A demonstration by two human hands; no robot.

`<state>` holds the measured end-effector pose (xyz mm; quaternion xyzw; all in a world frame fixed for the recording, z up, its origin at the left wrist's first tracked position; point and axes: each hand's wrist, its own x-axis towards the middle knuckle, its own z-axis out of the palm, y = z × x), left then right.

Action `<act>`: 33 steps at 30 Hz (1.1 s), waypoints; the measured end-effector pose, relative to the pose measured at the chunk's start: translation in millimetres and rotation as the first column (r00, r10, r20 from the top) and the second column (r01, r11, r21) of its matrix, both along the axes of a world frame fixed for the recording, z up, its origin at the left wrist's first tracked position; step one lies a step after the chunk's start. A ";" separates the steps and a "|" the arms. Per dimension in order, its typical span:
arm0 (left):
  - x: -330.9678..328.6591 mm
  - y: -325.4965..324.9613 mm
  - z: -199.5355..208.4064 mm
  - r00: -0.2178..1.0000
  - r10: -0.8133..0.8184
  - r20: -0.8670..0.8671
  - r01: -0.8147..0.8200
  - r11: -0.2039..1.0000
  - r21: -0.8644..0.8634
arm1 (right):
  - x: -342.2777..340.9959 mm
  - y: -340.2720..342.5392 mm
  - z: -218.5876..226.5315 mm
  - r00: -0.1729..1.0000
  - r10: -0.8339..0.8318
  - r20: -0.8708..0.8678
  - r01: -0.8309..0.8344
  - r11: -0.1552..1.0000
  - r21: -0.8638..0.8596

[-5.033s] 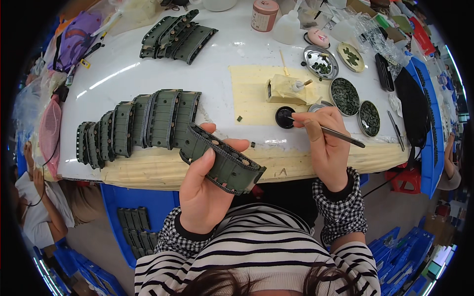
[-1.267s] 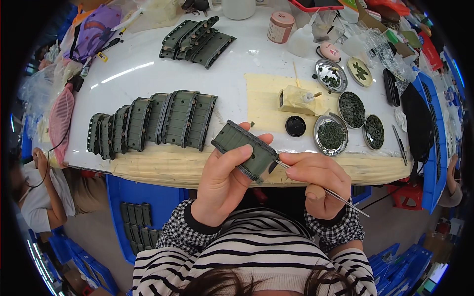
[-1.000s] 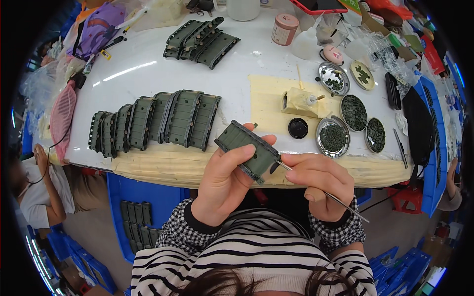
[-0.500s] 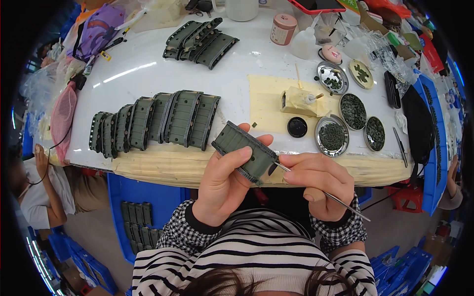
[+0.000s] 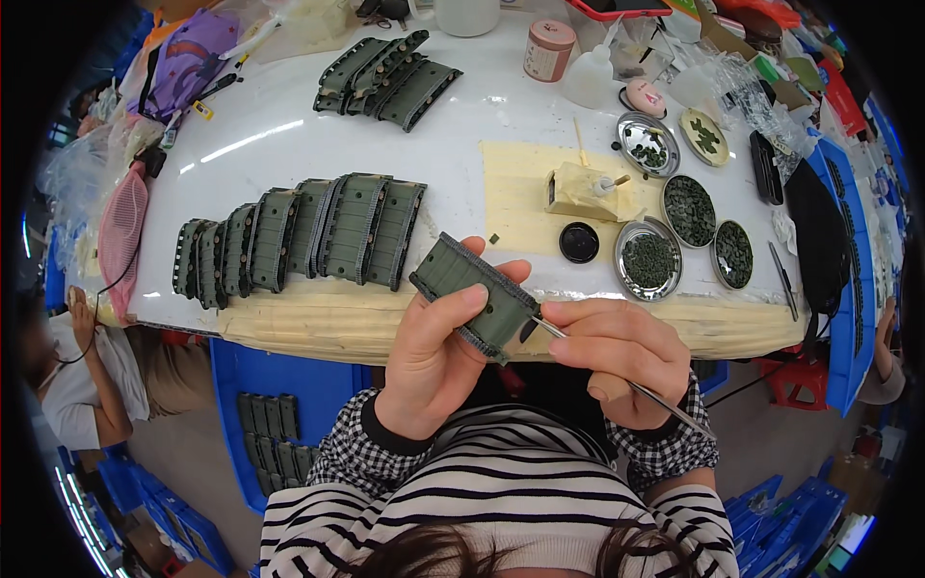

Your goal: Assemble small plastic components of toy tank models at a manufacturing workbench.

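My left hand (image 5: 421,352) grips a dark green, slightly curved rectangular plastic part (image 5: 453,275), with ridged grey-black edges and a small hole. Its thumb lies across the part's face. Pinched in my right hand (image 5: 631,352) is a slender silver metal tool (image 5: 665,405), whose tip meets the part's right-hand edge. Whether the tip holds anything is too small to tell. A row of similar green parts (image 5: 352,231) stands to the left on the table, and a stack of them (image 5: 385,82) lies farther back. One tiny green piece (image 5: 494,238) sits just beyond my left hand.
Round dishes of small green pieces (image 5: 649,260) stand at the right, near a black round lid (image 5: 579,243) and a tape-wrapped block (image 5: 583,196). Black tweezers (image 5: 782,279) lie beside them. A blue bin (image 5: 289,376) with more parts is below the table edge. Another person (image 5: 92,376) is at far left.
The view has shifted slightly. Both hands keep their grips, and the tool's tip stays at the part's edge with its shaft tilted a little differently.
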<state>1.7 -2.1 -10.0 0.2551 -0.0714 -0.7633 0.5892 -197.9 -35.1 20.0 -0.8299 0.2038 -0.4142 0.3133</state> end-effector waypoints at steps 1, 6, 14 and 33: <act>0.3 0.0 -0.9 1.000 -0.001 -0.021 0.001 1.000 0.000 | 0.3 0.2 -0.3 1.000 -0.003 0.004 0.003 1.000 0.000; 0.3 0.6 -3.2 1.000 0.004 -0.011 -0.004 1.000 -0.013 | 0.6 0.7 -1.4 1.000 -0.010 0.008 0.010 1.000 0.002; -1.5 1.2 -1.9 1.000 0.007 -0.020 -0.008 1.000 -0.022 | -0.2 1.6 -4.0 1.000 -0.015 0.025 0.015 1.000 0.009; -1.3 2.4 -3.5 1.000 0.024 -0.001 -0.024 0.999 -0.022 | -0.4 2.8 -6.1 1.000 0.018 0.015 -0.018 1.000 -0.015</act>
